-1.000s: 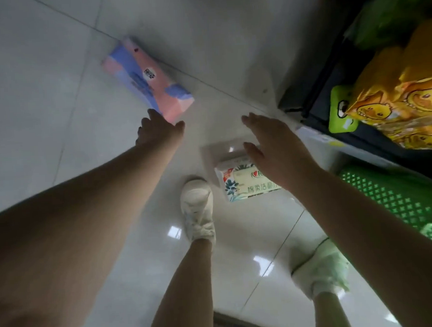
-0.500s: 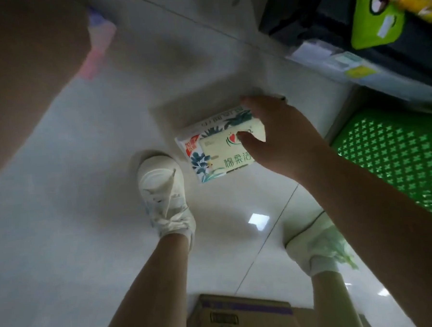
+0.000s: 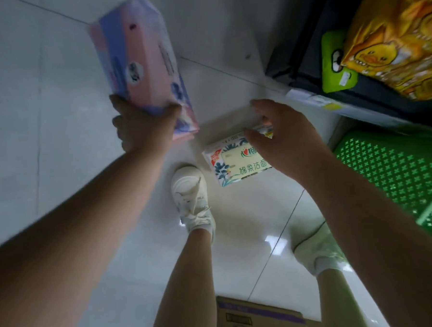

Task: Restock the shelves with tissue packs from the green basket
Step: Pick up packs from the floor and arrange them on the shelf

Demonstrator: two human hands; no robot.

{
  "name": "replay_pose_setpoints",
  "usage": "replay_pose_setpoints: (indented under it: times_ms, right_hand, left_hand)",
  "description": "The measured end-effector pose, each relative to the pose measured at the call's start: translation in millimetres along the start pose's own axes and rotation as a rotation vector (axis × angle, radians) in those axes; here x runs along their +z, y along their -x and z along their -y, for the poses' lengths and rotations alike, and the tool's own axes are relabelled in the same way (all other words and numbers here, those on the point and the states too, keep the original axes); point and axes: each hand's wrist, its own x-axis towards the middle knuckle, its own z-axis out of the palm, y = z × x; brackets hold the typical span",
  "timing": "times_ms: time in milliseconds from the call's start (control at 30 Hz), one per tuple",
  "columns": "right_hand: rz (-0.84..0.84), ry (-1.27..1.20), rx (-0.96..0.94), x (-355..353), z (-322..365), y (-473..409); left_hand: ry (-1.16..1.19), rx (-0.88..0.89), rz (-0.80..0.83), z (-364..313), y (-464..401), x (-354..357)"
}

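The long pink-and-lilac soft-wrapped tissue pack (image 3: 142, 67) is off the floor, gripped at its near end by the left hand (image 3: 143, 127), whose fingers and thumb curl round the glossy film; the pack tilts up and away from the wrist. The smaller white tissue pack printed with blue-green leaves and green lettering (image 3: 234, 160) lies flat on the pale glossy tiled floor (image 3: 45, 122), just ahead of the white laced sneaker (image 3: 192, 199). The right hand (image 3: 283, 139) is spread over its far end, fingers loosely arched, the thumb touching the top edge; whether the fingers have yet closed on it cannot be told, so it reads as reaching, not holding.

The step in hand looks like gathering packs from the floor before shelving them. The next move probably calls for the right hand to pinch the small pack across its short side and lift; its slick, slightly puffy wrap may slide on the tile.

To the right stands the green perforated plastic basket (image 3: 390, 174), its lattice wall rigid. Above it runs the dark bottom shelf (image 3: 312, 58), carrying crinkly yellow duck-printed bags (image 3: 393, 41). A brown cardboard box (image 3: 258, 318) sits at the near edge.
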Motion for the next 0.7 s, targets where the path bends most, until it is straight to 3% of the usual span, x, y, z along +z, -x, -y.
replay_pose_setpoints:
  times_ms: [233, 367, 700]
  right_hand:
    - [-0.094, -0.114, -0.054, -63, 43, 51]
    - [-0.09, -0.299, -0.103, -108, 66, 99]
    - [-0.19, -0.573, -0.175, -215, 144, 259]
  left_hand:
    - [0.23, 0.202, 0.116, -17, 144, -66]
    - [0.319, 0.321, 0.14, -35, 213, -107]
    - [0.299, 0.547, 0.139, -81, 356, -244]
